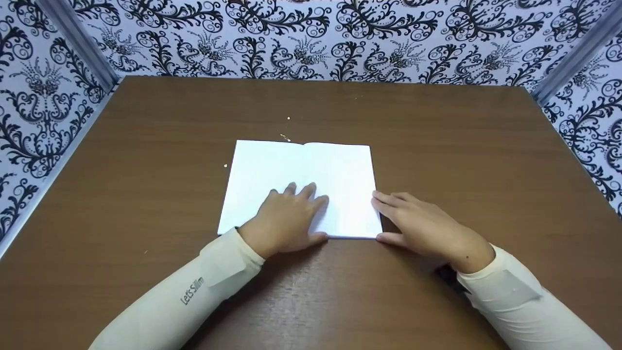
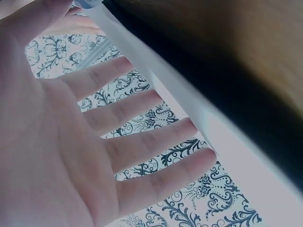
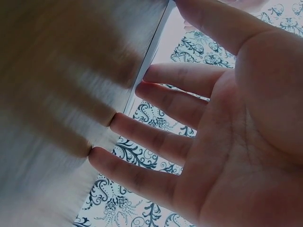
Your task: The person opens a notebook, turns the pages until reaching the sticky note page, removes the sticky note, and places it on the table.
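An open notebook (image 1: 340, 170) with blank white pages lies flat on the brown table, its fold running down the middle. My left hand (image 1: 290, 218) rests on the lower part of the pages near the fold, fingers spread and thumb at the bottom edge. In the left wrist view the fingertips of that left hand (image 2: 142, 137) touch the white paper. At the notebook's right edge my right hand (image 1: 420, 223) touches the side with its fingertips, and its thumb is at the lower right corner. In the right wrist view the right hand's fingers (image 3: 151, 137) are nearly straight and hold nothing.
The brown table (image 1: 146, 194) stretches out on all sides of the notebook. Small pale crumbs (image 1: 285, 138) lie just beyond its top edge. Walls with a black scroll pattern (image 1: 306, 43) stand behind and at both sides, with grey posts (image 1: 77, 43) at the corners.
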Demonstrator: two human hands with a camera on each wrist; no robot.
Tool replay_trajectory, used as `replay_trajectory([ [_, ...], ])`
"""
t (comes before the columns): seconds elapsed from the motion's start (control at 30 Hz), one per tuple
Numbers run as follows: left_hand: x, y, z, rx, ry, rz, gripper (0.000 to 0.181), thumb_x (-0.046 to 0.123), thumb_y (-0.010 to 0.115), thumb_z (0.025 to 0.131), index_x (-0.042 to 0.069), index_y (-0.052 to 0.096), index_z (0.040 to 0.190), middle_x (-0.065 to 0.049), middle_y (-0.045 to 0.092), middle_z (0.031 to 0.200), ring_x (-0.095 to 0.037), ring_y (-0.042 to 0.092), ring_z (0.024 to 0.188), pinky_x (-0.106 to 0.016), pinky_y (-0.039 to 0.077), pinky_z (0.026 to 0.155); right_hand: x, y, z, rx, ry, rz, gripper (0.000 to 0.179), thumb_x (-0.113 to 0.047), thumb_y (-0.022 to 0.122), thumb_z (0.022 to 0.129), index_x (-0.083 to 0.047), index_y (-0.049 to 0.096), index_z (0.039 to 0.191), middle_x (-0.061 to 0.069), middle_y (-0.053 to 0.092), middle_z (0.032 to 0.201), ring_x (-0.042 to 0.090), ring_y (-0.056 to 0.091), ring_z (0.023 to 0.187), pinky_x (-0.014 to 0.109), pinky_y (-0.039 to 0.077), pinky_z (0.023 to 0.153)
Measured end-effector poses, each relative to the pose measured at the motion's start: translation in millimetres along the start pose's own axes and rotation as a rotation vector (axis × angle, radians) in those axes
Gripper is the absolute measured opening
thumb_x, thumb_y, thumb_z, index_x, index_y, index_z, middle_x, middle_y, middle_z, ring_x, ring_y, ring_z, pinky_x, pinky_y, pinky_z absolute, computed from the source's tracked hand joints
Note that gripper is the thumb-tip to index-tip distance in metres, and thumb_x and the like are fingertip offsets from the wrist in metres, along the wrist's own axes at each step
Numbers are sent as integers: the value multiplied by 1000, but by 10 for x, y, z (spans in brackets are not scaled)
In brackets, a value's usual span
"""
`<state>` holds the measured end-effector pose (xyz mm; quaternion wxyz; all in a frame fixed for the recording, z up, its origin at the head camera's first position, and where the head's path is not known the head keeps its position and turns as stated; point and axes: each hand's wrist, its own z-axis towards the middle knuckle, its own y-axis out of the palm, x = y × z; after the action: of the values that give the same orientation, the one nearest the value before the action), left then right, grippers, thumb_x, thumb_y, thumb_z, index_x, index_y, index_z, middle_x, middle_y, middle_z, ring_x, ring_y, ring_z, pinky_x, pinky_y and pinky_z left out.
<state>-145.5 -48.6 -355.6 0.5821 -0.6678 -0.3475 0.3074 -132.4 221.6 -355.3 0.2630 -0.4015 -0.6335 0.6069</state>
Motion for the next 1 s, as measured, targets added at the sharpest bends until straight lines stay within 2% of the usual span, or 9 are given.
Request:
replay_trajectory([
  [0.27,-24,-4,-2,-17,7,-10,73,60,58,92,20,44,151,-13,42,157,-45,47,137,-65,46,99,3,-1,3,-7,3,-3,69,-37,68,94,-2,44,149,13,43,156,37,47,137,56,47,101],
  [0.6,-35,-9,-13,-4,22,8,71,60,58,92,20,45,150,-13,44,156,-44,49,136,-63,48,98,-3,-14,-4,-51,29,5,72,-39,66,96,-1,40,151,13,39,159,38,43,141,59,45,102],
  [1.0,-48,-28,-13,9,26,1,69,58,60,92,19,48,147,-13,47,153,-42,52,133,-60,49,96,10,-3,11,-44,37,17,75,-40,68,93,-1,40,151,13,39,159,37,43,142,58,44,104],
])
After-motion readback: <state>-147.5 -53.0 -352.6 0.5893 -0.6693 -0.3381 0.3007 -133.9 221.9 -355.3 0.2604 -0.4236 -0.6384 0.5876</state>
